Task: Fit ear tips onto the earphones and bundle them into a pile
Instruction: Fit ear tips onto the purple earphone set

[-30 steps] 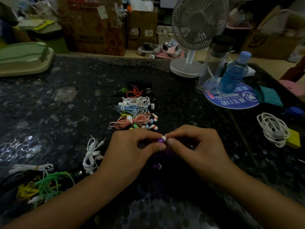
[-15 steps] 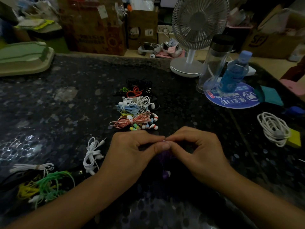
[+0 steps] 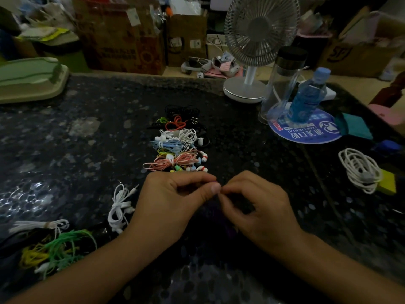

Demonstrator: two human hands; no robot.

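My left hand [image 3: 175, 200] and my right hand [image 3: 256, 207] meet fingertip to fingertip low over the dark table. Between them they pinch a small purple earbud, almost wholly hidden by the fingers. Its dark purple cable [image 3: 221, 218] hangs below the hands, hard to see. Just beyond the hands lies the pile of bundled earphones [image 3: 177, 145] in black, orange, white, blue and pink. A loose white earphone [image 3: 120, 207] lies left of my left wrist. Green, yellow and white earphones [image 3: 54, 249] lie tangled at the near left.
At the back right stand a white desk fan [image 3: 254, 55], a clear tumbler [image 3: 282, 84] and a blue water bottle [image 3: 306, 99] on a round blue mat [image 3: 306, 132]. A coiled white cable [image 3: 359, 170] lies at the right edge. A green tray [image 3: 30, 80] sits at the far left.
The white ear tip and purple bud seen a second ago are now covered by my fingertips. The hands have closed tighter together and the dangling second bud is out of sight.
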